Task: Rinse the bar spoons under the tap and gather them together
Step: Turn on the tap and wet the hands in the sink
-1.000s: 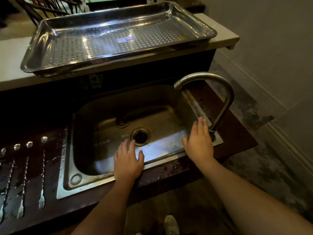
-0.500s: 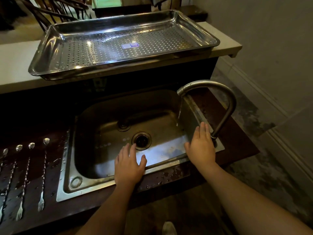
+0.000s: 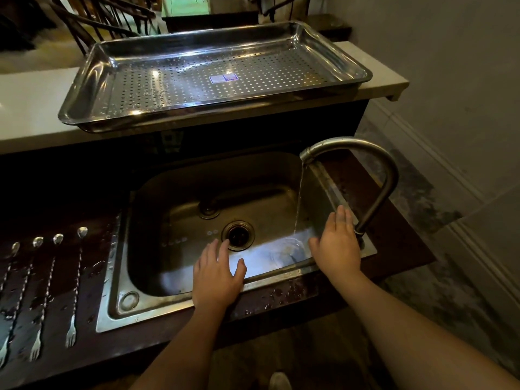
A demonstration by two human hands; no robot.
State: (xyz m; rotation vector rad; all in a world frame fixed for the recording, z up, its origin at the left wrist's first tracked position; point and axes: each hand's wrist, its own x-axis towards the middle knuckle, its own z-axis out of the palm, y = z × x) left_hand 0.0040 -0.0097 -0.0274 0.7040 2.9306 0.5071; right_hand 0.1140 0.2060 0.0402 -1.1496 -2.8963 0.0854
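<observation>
Water (image 3: 298, 204) now streams from tap (image 3: 374, 175); hands unmoved.

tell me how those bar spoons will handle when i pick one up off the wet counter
Bar spoons: probably stiff and light, being thin twisted metal rods. Likely slippery, since droplets sit on the counter around them. Lying flat, they may be awkward to pinch; the twist should give some grip.

Four twisted-stem bar spoons (image 3: 50, 291) lie parallel on the wet counter; the curved tap (image 3: 374, 170) runs water
</observation>
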